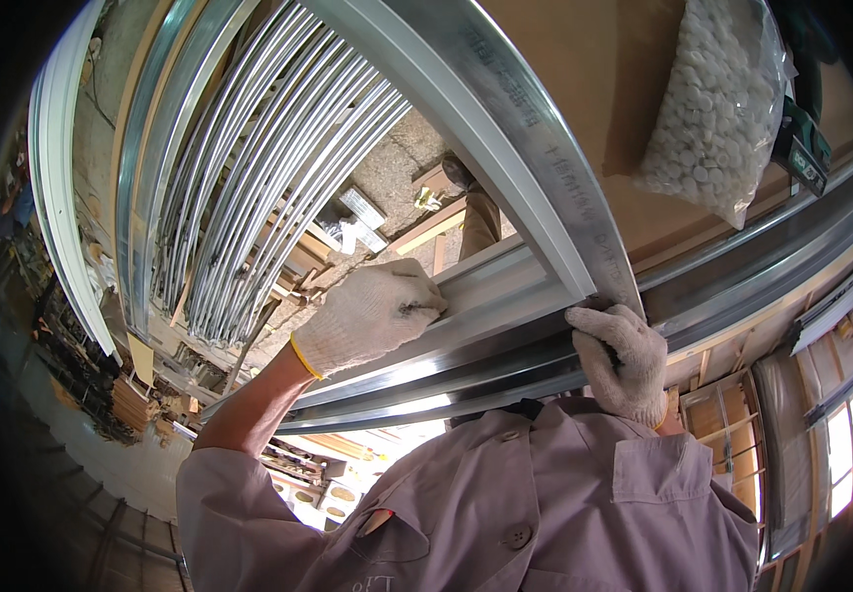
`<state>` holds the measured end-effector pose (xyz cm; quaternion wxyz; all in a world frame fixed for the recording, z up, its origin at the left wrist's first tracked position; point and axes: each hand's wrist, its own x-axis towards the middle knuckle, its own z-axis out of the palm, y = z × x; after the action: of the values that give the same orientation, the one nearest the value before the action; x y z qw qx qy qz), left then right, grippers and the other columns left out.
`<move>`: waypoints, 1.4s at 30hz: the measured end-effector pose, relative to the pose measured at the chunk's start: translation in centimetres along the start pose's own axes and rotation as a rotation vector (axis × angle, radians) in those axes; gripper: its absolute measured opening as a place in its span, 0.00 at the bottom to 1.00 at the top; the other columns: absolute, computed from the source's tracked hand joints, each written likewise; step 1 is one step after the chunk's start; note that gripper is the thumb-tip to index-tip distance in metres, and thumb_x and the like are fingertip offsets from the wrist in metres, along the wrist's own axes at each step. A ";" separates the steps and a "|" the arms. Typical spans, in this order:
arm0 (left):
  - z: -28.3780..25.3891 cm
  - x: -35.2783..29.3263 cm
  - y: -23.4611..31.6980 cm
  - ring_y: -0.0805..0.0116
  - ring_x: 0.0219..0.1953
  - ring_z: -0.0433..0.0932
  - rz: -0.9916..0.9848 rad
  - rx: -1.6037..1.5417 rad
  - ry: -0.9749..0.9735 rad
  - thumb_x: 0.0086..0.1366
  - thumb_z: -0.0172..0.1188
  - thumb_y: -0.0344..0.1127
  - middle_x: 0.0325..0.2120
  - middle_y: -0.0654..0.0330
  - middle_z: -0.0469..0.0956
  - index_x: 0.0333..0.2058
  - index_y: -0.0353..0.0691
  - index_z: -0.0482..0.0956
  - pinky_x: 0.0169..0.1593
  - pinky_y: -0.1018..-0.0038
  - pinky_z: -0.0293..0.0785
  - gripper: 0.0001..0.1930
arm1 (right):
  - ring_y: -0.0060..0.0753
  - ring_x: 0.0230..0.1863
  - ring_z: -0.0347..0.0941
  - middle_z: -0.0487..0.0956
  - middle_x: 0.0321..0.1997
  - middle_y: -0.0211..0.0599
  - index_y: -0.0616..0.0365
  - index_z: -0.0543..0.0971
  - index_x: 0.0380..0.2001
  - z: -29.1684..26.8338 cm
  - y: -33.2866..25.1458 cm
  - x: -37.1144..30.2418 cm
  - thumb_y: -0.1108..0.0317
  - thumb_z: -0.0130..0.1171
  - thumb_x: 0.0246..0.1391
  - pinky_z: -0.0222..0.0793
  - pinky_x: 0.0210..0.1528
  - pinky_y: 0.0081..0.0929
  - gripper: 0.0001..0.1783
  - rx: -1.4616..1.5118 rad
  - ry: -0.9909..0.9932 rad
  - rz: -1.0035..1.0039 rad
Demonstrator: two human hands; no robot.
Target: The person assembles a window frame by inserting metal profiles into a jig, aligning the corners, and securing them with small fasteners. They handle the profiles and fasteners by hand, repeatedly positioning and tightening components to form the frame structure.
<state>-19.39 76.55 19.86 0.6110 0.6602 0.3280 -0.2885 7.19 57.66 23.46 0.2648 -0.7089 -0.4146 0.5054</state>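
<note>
A long grey metal channel (515, 168) with handwriting on its side comes in from the top and ends at a corner, where it meets a crossing metal channel (481, 308). My left hand (372, 311), in a white knit glove with a yellow cuff, is closed over the crossing channel, left of the corner. At the corner is my right hand (629, 360), gloved too, its fingers curled and their tips touching the channel end. Whatever those fingertips pinch, if anything, is hidden. Dark smudges mark the left glove.
On the brown board (633, 59) at the upper right lie a clear bag of white plastic caps (707, 118) and a green-and-black tool (801, 148). Many thin metal bars (278, 168) fill the upper left. Further long channels (762, 296) run along to the right.
</note>
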 end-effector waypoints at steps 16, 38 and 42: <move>1.8 -0.2 0.9 0.51 0.40 0.86 -0.061 0.061 0.151 0.64 0.62 0.35 0.42 0.54 0.84 0.37 0.38 0.87 0.47 0.63 0.83 0.09 | 0.44 0.31 0.81 0.80 0.29 0.41 0.58 0.86 0.45 0.1 -0.4 0.4 0.81 0.67 0.52 0.76 0.36 0.34 0.16 0.056 0.025 0.008; 3.5 -0.9 -2.4 0.66 0.40 0.87 0.072 -0.309 0.337 0.63 0.65 0.31 0.37 0.54 0.88 0.37 0.33 0.90 0.47 0.70 0.82 0.09 | 0.43 0.37 0.83 0.83 0.36 0.44 0.60 0.86 0.45 0.4 -1.6 0.4 0.79 0.65 0.57 0.77 0.41 0.33 0.12 0.003 0.033 0.045; 3.1 -1.2 -1.1 0.69 0.39 0.85 0.126 -0.386 0.341 0.64 0.65 0.28 0.40 0.54 0.87 0.37 0.34 0.89 0.43 0.75 0.81 0.07 | 0.43 0.37 0.82 0.83 0.35 0.45 0.62 0.86 0.45 0.6 -1.8 0.3 0.77 0.66 0.58 0.77 0.41 0.32 0.11 0.048 0.076 -0.020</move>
<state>-20.93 73.40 19.87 0.6782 0.5896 0.4335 -0.0666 6.11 58.79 24.56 0.3027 -0.7168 -0.3990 0.4851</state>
